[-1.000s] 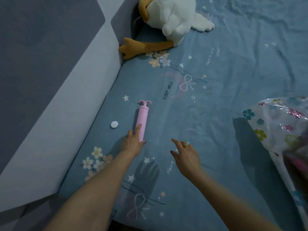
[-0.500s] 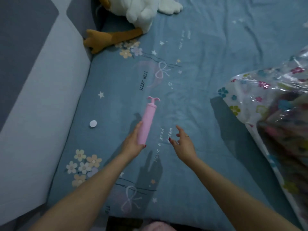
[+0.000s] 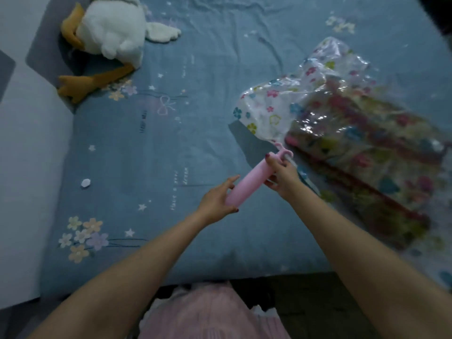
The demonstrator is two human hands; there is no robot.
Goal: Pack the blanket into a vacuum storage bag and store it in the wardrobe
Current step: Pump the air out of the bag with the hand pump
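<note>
Both hands hold the pink pump (image 3: 247, 183) mid-frame — the left hand (image 3: 216, 203) wraps its lower barrel, the right hand (image 3: 281, 171) pinches near the handle. A good next step, I judge, is seating it squarely on the bag's valve, which I cannot find. The bag (image 3: 342, 118) with the blanket (image 3: 371, 152) inside lies right of centre. A small white cap (image 3: 85, 183) lies at left, a plush duck (image 3: 110, 33) upper left — neither obstructs.

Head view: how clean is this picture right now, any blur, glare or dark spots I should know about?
Head view: dim overall. The vacuum storage bag is motion-smeared toward the right edge, with glare streaks on its plastic. The pink pump, left hand and right hand are fairly sharp. A dark shadow lies beside the bag. Wide-angle bending shows at the edges.
</note>
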